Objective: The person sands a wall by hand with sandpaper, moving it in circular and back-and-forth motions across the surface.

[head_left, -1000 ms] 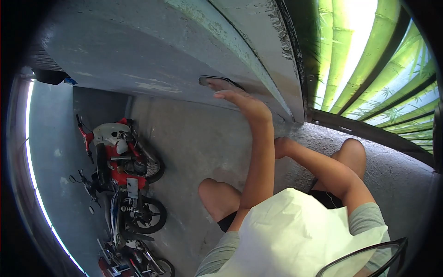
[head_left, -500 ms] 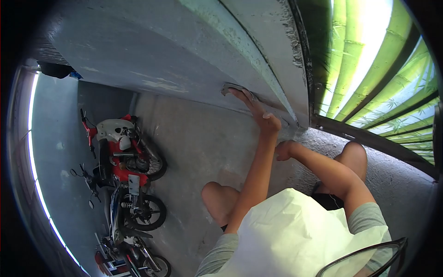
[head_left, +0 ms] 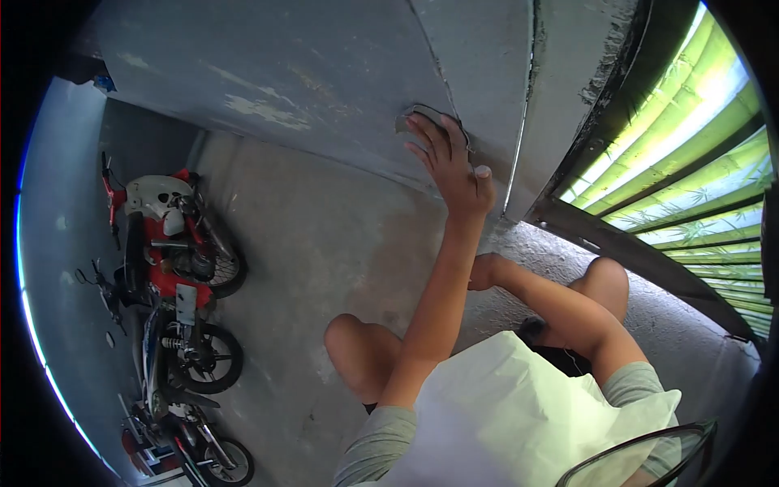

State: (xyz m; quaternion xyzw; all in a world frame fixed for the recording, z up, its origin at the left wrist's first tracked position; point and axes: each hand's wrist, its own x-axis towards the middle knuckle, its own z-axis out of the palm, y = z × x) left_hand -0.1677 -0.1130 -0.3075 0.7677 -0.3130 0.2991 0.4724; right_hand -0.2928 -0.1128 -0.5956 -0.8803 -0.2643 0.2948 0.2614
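My left hand (head_left: 456, 174) reaches up to the grey wall (head_left: 349, 57). Its spread fingers press a thin grey piece of sandpaper (head_left: 402, 123), with curled edges showing beyond the fingertips, flat on the wall. A dark line runs down the wall beside that hand. Lower down, my right hand (head_left: 484, 271) hangs at the end of a bent forearm, near my right knee (head_left: 607, 280). Its fingers are mostly out of sight, and I make out nothing in it. White crumpled material (head_left: 511, 414) covers my front.
Several motorcycles, one a red and white motorcycle (head_left: 174, 235), stand along the left side on the concrete floor (head_left: 300, 235). Scraped pale patches (head_left: 264, 111) mark the wall. A dark-framed gate (head_left: 600, 235) with bamboo-print panels is at right. Eyeglasses (head_left: 633, 446) show at bottom right.
My left hand has slid upward along the wall with the sandpaper, its fingers now spread wider. The view has turned, so the motorcycles sit farther left. My right hand stays low near the knee.
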